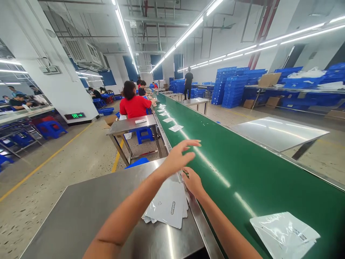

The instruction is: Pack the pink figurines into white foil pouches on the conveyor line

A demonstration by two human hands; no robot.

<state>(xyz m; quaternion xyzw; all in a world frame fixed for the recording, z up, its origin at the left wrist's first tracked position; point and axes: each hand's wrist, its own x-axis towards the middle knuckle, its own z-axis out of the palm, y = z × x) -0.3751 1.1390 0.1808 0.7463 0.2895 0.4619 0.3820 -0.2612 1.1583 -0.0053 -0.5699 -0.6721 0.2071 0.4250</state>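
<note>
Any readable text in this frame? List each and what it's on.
Top white pouch in the stack under the hands: a small grey vertical logo, too small to read.
Clear bag on the green belt: dark print, blurred.
Green lit sign on the white pillar: an arrow and symbols, not readable.
Nothing else legible.

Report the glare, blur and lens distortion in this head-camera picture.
Head view: ceiling strip lights streak glare along the green conveyor belt and the steel table; the clear bag shines. Wide-angle lens bends edges. The left hand and right hand look sharp; distant workers lose detail.
</note>
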